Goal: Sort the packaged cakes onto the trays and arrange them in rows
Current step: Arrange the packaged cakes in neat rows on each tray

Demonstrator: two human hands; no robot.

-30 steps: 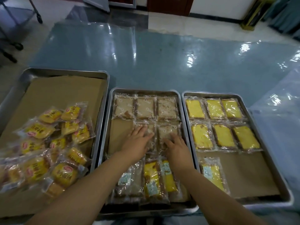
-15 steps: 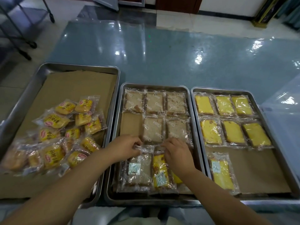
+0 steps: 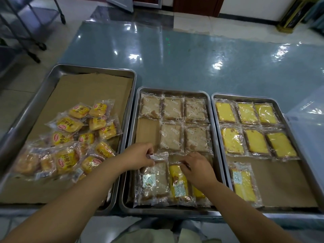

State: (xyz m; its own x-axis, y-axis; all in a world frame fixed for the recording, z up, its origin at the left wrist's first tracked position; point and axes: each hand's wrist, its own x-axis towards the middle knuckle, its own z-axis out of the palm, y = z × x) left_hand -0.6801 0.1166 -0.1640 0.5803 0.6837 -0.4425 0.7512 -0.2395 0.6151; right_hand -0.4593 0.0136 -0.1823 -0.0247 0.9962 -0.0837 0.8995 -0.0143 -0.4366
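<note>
At the 6 o'clock end of the middle steel tray [image 3: 175,89], a brown cake packet [image 3: 155,181] and a yellow cake packet [image 3: 177,184] lie side by side. Both are oblong, with their long axes running 6 to 12 o'clock, and wrapped in crinkly clear film. The left hand [image 3: 140,157] pinches the brown packet's far seal in its fingers, and the right hand [image 3: 197,168] grasps the yellow packet's far seal.

Three trays abreast on a table [image 3: 192,58].
Left of the middle tray [image 3: 175,89], the left tray [image 3: 94,69] holds heaped bun packets [image 3: 70,124]; right of it, the right tray [image 3: 245,97] holds two rows of cake packets [image 3: 256,141].
</note>
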